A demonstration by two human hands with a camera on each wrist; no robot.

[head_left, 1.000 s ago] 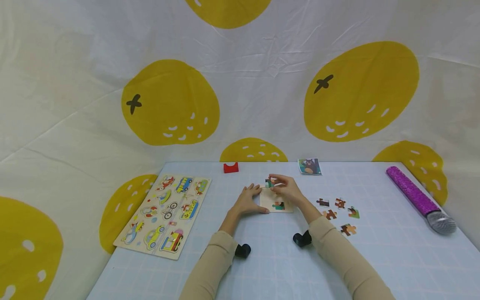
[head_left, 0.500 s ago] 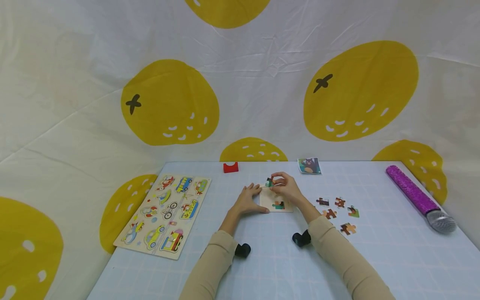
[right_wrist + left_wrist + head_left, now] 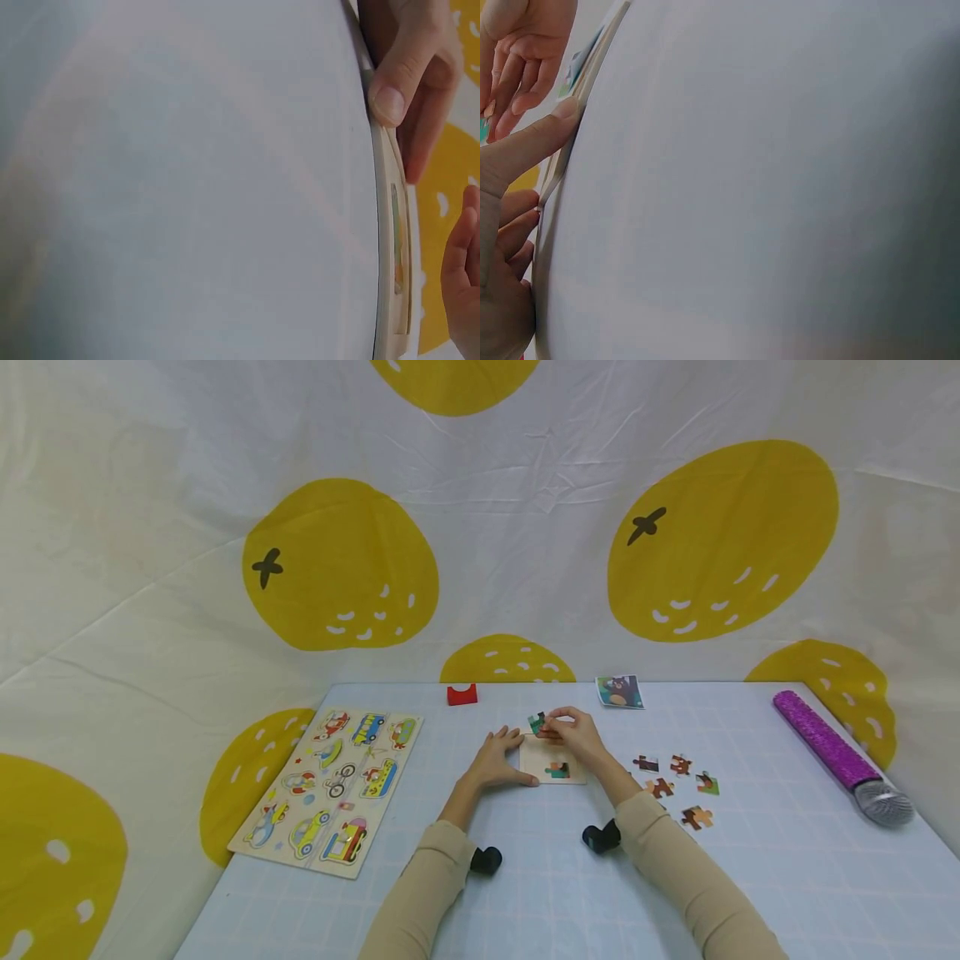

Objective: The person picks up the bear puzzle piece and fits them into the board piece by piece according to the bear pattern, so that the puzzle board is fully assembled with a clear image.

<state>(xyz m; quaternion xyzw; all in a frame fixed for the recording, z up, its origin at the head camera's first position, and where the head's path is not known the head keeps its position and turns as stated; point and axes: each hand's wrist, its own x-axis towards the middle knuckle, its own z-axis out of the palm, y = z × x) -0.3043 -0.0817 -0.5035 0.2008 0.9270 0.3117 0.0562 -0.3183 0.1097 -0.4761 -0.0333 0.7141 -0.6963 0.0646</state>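
Observation:
A small wooden puzzle tray (image 3: 534, 760) lies on the table, with one jigsaw piece (image 3: 557, 770) in its near right part. My left hand (image 3: 495, 762) holds the tray at its left side, thumb against the near edge and fingers toward the far corner. In the left wrist view the left thumb (image 3: 540, 142) lies along the tray's edge. Over the tray's far edge, my right hand (image 3: 576, 739) pinches a green jigsaw piece (image 3: 536, 722) between thumb and fingers. The right wrist view shows the right hand (image 3: 463, 277) only in part, its piece out of sight.
Several loose jigsaw pieces (image 3: 660, 788) lie right of the tray. A bear picture card (image 3: 620, 692) and a red block (image 3: 462, 695) sit near the back edge. A vehicle peg puzzle board (image 3: 322, 793) is at left, a purple microphone (image 3: 832, 747) at right.
The green piece has turned in my right hand's fingers and now shows more of its face. The right hand has shifted slightly; the left hand and tray stay put.

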